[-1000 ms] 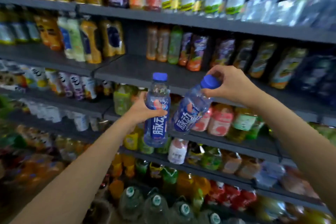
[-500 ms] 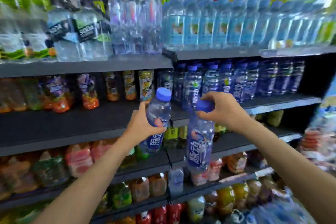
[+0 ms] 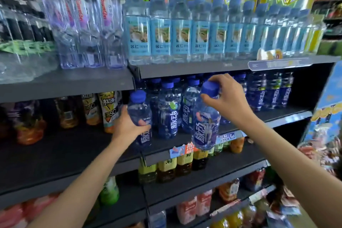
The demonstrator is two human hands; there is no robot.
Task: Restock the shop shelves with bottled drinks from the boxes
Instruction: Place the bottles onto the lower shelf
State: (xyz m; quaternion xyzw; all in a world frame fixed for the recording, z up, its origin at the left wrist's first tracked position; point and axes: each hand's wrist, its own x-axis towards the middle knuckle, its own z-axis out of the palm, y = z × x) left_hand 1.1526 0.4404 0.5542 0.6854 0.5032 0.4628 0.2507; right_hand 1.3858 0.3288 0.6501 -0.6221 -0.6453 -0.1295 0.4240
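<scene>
- Left hand (image 3: 127,126): fingers wrapped round the body of a blue-capped drink bottle (image 3: 139,116), held upright at the left end of the shelf row.
- Right hand (image 3: 228,101): fingertips pinch the blue cap of a second blue-labelled bottle (image 3: 205,126), which hangs slightly tilted in front of the shelf edge (image 3: 185,142).
- Matching stocked bottles (image 3: 167,114) stand between and behind both hands.
- Light-blue water bottles (image 3: 180,29) fill the shelf above the hands.

Dark shelf (image 3: 288,114): blue-capped bottles (image 3: 272,90) standing in rows. Shelf above (image 3: 185,69): row of light-blue-label water bottles (image 3: 181,29).
</scene>
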